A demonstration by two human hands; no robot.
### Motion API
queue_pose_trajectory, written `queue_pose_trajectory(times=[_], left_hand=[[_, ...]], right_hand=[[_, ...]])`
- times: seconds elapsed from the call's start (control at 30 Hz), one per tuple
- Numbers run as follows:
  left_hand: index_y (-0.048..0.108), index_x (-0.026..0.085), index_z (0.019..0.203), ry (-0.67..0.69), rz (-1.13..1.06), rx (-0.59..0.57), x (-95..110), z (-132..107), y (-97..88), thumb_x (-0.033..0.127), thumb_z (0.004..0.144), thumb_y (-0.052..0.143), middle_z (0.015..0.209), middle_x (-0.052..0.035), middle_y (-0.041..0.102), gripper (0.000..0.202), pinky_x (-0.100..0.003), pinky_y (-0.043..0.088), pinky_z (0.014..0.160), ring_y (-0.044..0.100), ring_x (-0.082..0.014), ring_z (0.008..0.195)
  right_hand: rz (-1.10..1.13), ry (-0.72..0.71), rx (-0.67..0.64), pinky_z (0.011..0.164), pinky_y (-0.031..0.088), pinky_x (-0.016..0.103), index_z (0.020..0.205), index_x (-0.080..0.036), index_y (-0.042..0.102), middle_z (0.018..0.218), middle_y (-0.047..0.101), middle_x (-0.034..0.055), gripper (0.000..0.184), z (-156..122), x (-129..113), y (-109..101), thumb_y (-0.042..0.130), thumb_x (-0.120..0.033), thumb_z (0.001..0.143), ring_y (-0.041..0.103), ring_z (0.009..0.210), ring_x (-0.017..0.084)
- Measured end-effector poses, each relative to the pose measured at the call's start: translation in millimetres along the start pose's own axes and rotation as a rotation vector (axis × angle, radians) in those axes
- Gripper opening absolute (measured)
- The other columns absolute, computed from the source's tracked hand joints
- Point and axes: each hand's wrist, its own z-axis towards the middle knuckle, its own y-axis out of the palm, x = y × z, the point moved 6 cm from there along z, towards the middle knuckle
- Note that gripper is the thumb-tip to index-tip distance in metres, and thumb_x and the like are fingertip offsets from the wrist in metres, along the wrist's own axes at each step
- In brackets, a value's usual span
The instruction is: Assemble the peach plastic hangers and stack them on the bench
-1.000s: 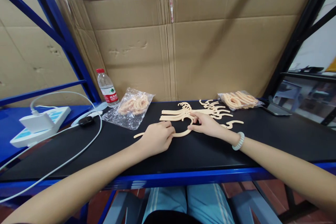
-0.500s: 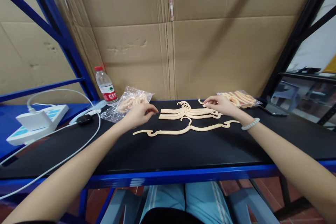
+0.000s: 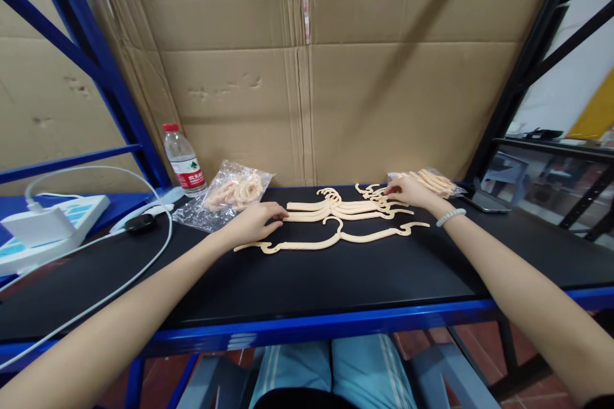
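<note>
On the black shelf top point(image 3: 336, 275), backed by a cardboard sheet point(image 3: 384, 89), a stack of cream plastic hangers point(image 3: 343, 207) lies between the two hands. Left hand point(image 3: 254, 222) rests loosely curled, fingertips touching the stack's left ends, gripping nothing. Right hand point(image 3: 407, 192), fingers bent, pinches the stack's right ends. One single hanger point(image 3: 330, 241) lies flat just in front of the stack, touched by neither hand. Behind sit two clear bags of parts point(image 3: 230, 195), point(image 3: 434, 180), and a water bottle point(image 3: 182, 160).
</note>
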Motion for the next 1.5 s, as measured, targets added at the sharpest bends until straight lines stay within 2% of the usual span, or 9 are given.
queue_pose_trajectory(times=[0.37, 0.47, 0.7, 0.97, 1.1, 1.17, 1.3, 1.4, 1.5], left_hand=[[0.065, 0.016, 0.102, 0.059, 0.137, -0.009, 4.7, -0.9, 0.8, 0.023, 0.087, 0.045, 0.1, -0.0099, 0.067, 0.026, -0.035, 0.047, 0.083, 0.062, -0.0231, 0.094], [0.066, 0.016, 0.101, 0.066, 0.129, -0.001, 6.1, -0.9, 0.6, 0.022, 0.087, 0.046, 0.099, -0.0103, 0.067, 0.025, -0.035, 0.048, 0.082, 0.062, -0.0233, 0.093], [0.067, 0.017, 0.099, 0.075, 0.095, 0.007, 9.5, -1.5, 1.6, 0.019, 0.085, 0.049, 0.098, -0.0095, 0.067, 0.022, -0.034, 0.048, 0.083, 0.062, -0.0229, 0.092], [0.065, 0.017, 0.099, 0.021, 0.018, 0.164, 11.8, -1.2, -10.0, 0.022, 0.084, 0.051, 0.095, -0.0093, 0.068, 0.022, -0.035, 0.048, 0.081, 0.063, -0.0236, 0.091], [0.064, 0.017, 0.1, -0.105, -0.308, 0.252, 19.8, 0.5, -12.3, 0.028, 0.084, 0.055, 0.093, -0.0079, 0.069, 0.022, -0.031, 0.051, 0.074, 0.066, -0.0202, 0.084], [0.065, 0.016, 0.099, -0.173, -0.567, 0.242, 26.2, 1.6, -5.8, 0.034, 0.082, 0.059, 0.091, -0.008, 0.07, 0.025, -0.032, 0.052, 0.075, 0.066, -0.0199, 0.082], [0.065, 0.014, 0.105, -0.278, -0.929, 0.112, 44.6, 1.1, 14.5, 0.038, 0.079, 0.065, 0.095, -0.0101, 0.07, 0.035, -0.03, 0.052, 0.073, 0.065, -0.0165, 0.076], [0.065, 0.015, 0.108, -0.308, -1.074, 0.05, 55.2, -2.2, 23.3, 0.039, 0.081, 0.065, 0.104, -0.0106, 0.068, 0.036, -0.026, 0.051, 0.071, 0.065, -0.0139, 0.076], [0.068, 0.014, 0.092, -0.311, -1.141, 0.088, 56.8, -5.0, 25.2, 0.036, 0.079, 0.069, 0.092, -0.0077, 0.07, 0.026, -0.023, 0.049, 0.07, 0.063, -0.0119, 0.074]], right_hand=[[-0.08, -0.117, 0.01, 0.088, 0.046, 0.034, 0.088, -0.016, 0.072, 0.094, 0.072, 0.0089, 0.023, 13.6, -9.9, 23.2, 0.051, -0.01, 0.084, 0.063, 0.091, 0.022], [-0.095, -0.122, 0.02, 0.087, 0.046, 0.034, 0.093, -0.016, 0.072, 0.096, 0.071, 0.0099, 0.023, 20.5, -16.2, 24.9, 0.05, -0.014, 0.085, 0.062, 0.092, 0.023], [-0.064, -0.105, -0.008, 0.08, 0.047, 0.031, 0.074, -0.018, 0.072, 0.085, 0.07, 0.009, 0.014, 31.4, -18.3, 40.1, 0.059, -0.015, 0.079, 0.062, 0.085, 0.023], [0.118, -0.08, 0.215, 0.079, 0.049, 0.036, 0.078, -0.015, 0.069, 0.087, 0.063, 0.011, 0.016, 23.2, -26.3, 5.9, 0.057, -0.024, 0.082, 0.06, 0.082, 0.022], [0.285, -0.05, 0.356, 0.074, 0.052, 0.034, 0.095, -0.014, 0.064, 0.089, 0.066, 0.0101, 0.026, 12.9, -61.4, -13.5, 0.051, -0.035, 0.087, 0.063, 0.081, 0.02], [0.519, -0.032, 0.371, 0.07, 0.053, 0.032, 0.094, -0.015, 0.062, 0.086, 0.068, 0.0084, 0.024, 3.7, -90.3, -14.2, 0.056, -0.035, 0.084, 0.065, 0.077, 0.018], [0.893, -0.09, 0.159, 0.063, 0.052, 0.028, 0.088, -0.017, 0.063, 0.077, 0.069, 0.004, 0.017, -16.2, -161.9, 2.1, 0.064, -0.029, 0.077, 0.067, 0.071, 0.017], [0.881, -0.209, 0.058, 0.062, 0.051, 0.026, 0.089, -0.018, 0.064, 0.086, 0.068, 0.0034, 0.012, -30.5, -199.7, 12.0, 0.058, -0.018, 0.078, 0.067, 0.074, 0.015], [0.767, -0.345, 0.02, 0.063, 0.049, 0.026, 0.092, -0.019, 0.064, 0.091, 0.067, 0.0033, 0.017, -39.9, -218.4, 19.1, 0.054, -0.013, 0.08, 0.064, 0.077, 0.015]])
